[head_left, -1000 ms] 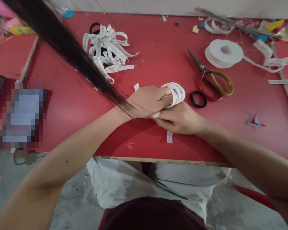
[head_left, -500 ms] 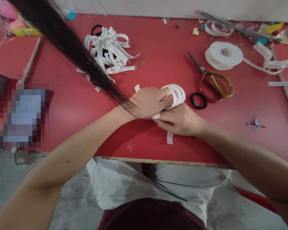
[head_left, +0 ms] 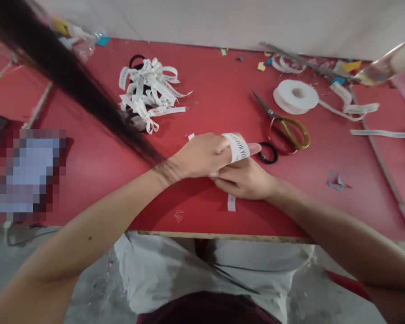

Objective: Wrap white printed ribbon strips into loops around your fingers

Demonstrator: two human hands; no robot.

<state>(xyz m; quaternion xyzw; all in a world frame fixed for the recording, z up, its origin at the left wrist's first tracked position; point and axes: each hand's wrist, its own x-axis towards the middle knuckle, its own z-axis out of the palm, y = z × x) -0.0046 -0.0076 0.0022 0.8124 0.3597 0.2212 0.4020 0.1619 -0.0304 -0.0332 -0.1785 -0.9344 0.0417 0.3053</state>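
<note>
Both hands meet over the table, working on a white printed ribbon (head_left: 239, 148). The ribbon bends across the fingers of my left hand (head_left: 200, 155), with one fingertip poking out past it on the right. My right hand (head_left: 248, 180) lies just below, fingers curled under and against the left. A bit of ribbon shows between the hands, and a ribbon end (head_left: 231, 203) hangs out beneath the right hand. The fingertips' exact hold is hidden. Close to the right hand lies a black hair tie (head_left: 267, 153).
Scissors (head_left: 279, 130) with yellowish handles and a white ribbon spool (head_left: 296, 96) lie at right. A pile of ribbon bows (head_left: 151, 90) sits at back left. A blurred-out phone-like device (head_left: 32, 173) lies on the left of the red table (head_left: 202, 216). Dark hair (head_left: 74, 85) hangs across the view.
The ribbon loop, which stood out rounded over the fingers, now lies flatter across my left hand, with a fingertip stretched beyond it. The whole view has shifted slightly.
</note>
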